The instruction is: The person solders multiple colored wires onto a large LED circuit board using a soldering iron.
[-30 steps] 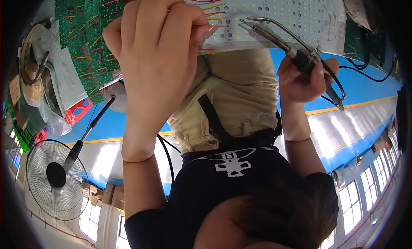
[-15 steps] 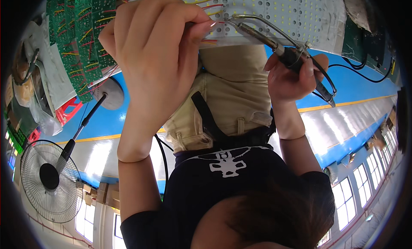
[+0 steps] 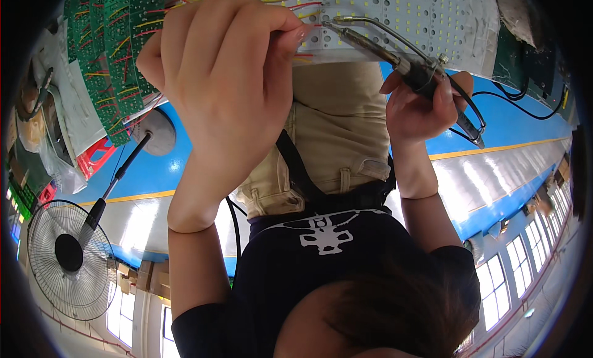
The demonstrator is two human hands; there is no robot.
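Note:
My left hand [image 3: 228, 80] is raised close to the camera, its fingers pinched on thin coloured wires [image 3: 309, 6] at the edge of a white LED board [image 3: 426, 18]. My right hand [image 3: 420, 105] grips a soldering iron [image 3: 395, 55] by its dark handle. The iron's metal tip points left and sits just beside my left fingertips at the board's edge. A black cable [image 3: 494, 98] runs off from the handle to the right.
Green circuit boards [image 3: 117, 55] with yellow and red wires lie stacked at the upper left. A standing fan [image 3: 68, 253] is at the lower left, with a red crate [image 3: 92, 160] above it. The person's beige trousers and dark shirt fill the middle, against a blue floor [image 3: 525, 123].
My right hand has moved left with the soldering iron, bringing its tip next to my left fingertips. My left hand has stayed pinched at the board's edge.

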